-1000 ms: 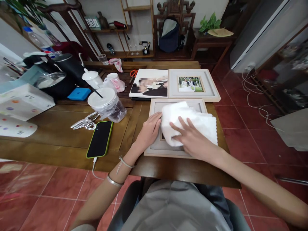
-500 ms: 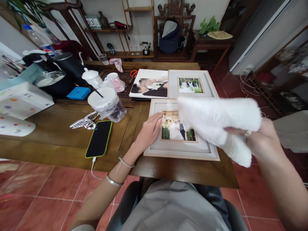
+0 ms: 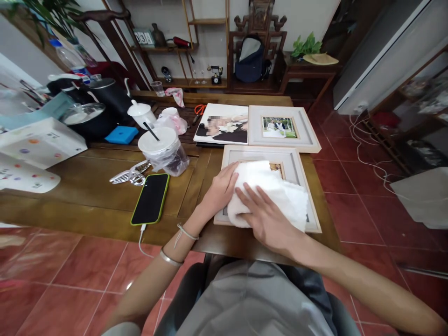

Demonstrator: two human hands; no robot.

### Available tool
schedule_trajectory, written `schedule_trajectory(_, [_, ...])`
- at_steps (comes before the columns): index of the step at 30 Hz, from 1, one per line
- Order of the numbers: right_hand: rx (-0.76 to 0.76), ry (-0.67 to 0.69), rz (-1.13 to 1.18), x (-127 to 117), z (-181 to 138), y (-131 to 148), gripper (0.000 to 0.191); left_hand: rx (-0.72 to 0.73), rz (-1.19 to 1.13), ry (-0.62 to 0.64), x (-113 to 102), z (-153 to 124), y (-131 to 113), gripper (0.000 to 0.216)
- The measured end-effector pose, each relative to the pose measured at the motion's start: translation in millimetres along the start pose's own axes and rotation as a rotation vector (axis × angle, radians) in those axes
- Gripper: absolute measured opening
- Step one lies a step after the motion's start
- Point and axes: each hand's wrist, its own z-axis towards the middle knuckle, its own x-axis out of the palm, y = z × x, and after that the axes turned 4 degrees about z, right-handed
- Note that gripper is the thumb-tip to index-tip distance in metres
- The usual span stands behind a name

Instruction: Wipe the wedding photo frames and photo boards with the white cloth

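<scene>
A framed wedding photo [image 3: 304, 161] lies flat near the table's front edge, its picture mostly covered by a white fluffy cloth [image 3: 289, 200]. My right hand [image 3: 262, 214] is laid flat on top of the cloth, fingers spread and stretched out. At the frame's left side rests my left hand [image 3: 221, 186], open, its fingers extended and their tips against the cloth's edge. Touching the far side of this frame is a second framed photo [image 3: 285, 112], with a photo-covered white album or panel [image 3: 224, 112] to its left.
On the left are a phone [image 3: 150, 198] on a cable, silver scissors [image 3: 131, 173], a bagged drink cup [image 3: 163, 149], a blue box [image 3: 121, 135], a white teapot [image 3: 140, 113] and a black pot [image 3: 87, 121]. Orange-handled scissors [image 3: 199, 110] lie behind. The table [image 3: 196, 186] ends close to my body.
My right hand has brought the white cloth from the right, where it was raised, down and leftward onto the framed photo. My left hand stays at the frame's left side.
</scene>
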Motion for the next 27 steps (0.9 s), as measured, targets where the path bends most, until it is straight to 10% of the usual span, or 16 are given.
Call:
schedule_trajectory(19, [0.093, -0.028, -0.178, -43.9, -105.1, -63.3, 0.045, -0.026, 0.045, 0.078, -0.2, -1.7, 1.0, 0.041])
schedule_trajectory(27, [0.323, -0.235, -0.218, -50.3, -55.1, -36.8, 0.040, -0.042, -0.025, 0.055, -2.3, -2.0, -4.2, 0.051])
